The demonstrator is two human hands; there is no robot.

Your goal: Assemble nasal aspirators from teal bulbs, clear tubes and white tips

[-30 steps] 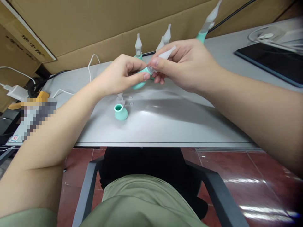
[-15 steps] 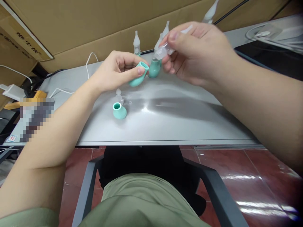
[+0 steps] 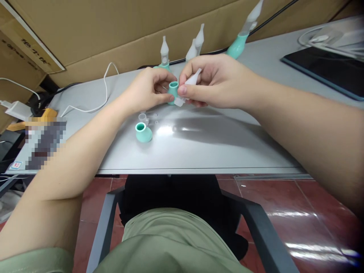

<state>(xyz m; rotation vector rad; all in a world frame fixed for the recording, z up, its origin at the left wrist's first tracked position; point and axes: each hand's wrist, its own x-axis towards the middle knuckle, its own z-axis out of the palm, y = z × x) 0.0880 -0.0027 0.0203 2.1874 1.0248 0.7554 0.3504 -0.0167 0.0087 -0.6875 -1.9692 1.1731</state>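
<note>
My left hand (image 3: 155, 89) has its thumb and fingers closed around a teal rubber bulb (image 3: 173, 88), whose round mouth faces up. Between the thumb and fingers of my right hand (image 3: 212, 83) is a clear nozzle with a white pointed tip (image 3: 193, 78). Its tip points up to the right, and its lower clear end is right beside the bulb, apart from the mouth. Nearer me, a second teal bulb (image 3: 143, 134) stands on the table with its opening bare. Small clear plastic parts (image 3: 143, 118) lie just behind it.
Several nasal aspirators with white tips stand along the back, one at the left (image 3: 165, 53), another leaning at the right (image 3: 238, 45). A dark tablet (image 3: 327, 72) lies to the right. A white cable (image 3: 105, 89) curls at the left, near an orange power strip (image 3: 47, 115). Cardboard (image 3: 108, 30) walls the back.
My right hand has come down and left, bringing the nozzle beside the bulb. The bulb in my left hand has turned from tilted to upright. The aspirator at the back right is now more visible.
</note>
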